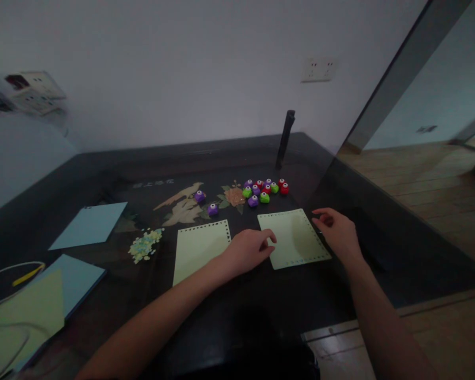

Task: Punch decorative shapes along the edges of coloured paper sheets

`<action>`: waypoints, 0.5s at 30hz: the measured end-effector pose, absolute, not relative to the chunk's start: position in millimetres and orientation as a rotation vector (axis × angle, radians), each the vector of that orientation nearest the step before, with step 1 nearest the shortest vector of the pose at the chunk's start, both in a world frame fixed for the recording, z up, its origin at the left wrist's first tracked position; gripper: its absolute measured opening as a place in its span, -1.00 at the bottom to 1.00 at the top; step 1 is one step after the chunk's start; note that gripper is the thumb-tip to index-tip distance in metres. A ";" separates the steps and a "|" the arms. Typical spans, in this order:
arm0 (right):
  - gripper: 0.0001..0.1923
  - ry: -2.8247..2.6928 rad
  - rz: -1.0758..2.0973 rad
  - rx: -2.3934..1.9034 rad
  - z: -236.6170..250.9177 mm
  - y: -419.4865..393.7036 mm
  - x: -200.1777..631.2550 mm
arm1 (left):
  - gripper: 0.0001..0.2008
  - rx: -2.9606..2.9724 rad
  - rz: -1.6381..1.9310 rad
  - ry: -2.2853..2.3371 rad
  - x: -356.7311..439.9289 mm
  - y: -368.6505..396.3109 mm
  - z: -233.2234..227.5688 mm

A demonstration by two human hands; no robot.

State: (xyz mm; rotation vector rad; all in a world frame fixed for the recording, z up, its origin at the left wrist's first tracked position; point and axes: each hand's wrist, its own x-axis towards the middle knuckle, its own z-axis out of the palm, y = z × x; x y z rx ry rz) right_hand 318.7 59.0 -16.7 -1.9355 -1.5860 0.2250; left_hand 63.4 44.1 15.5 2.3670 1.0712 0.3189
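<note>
Bare forearms (pixel 162 316) end in left hand (pixel 251 249) and right hand (pixel 339 232), digits apart, flanking the rightmost punched sheet (pixel 295 237).

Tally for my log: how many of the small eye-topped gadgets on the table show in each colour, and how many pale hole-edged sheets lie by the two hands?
Purple gadgets: 6
Red gadgets: 4
Green gadgets: 3
Pale hole-edged sheets: 2
Total: 15
</note>
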 end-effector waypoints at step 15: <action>-0.75 -1.634 0.585 -1.512 17.5 54.4 273.6 | -0.82 2.166 0.621 1.529 -81.1 42.5 8.1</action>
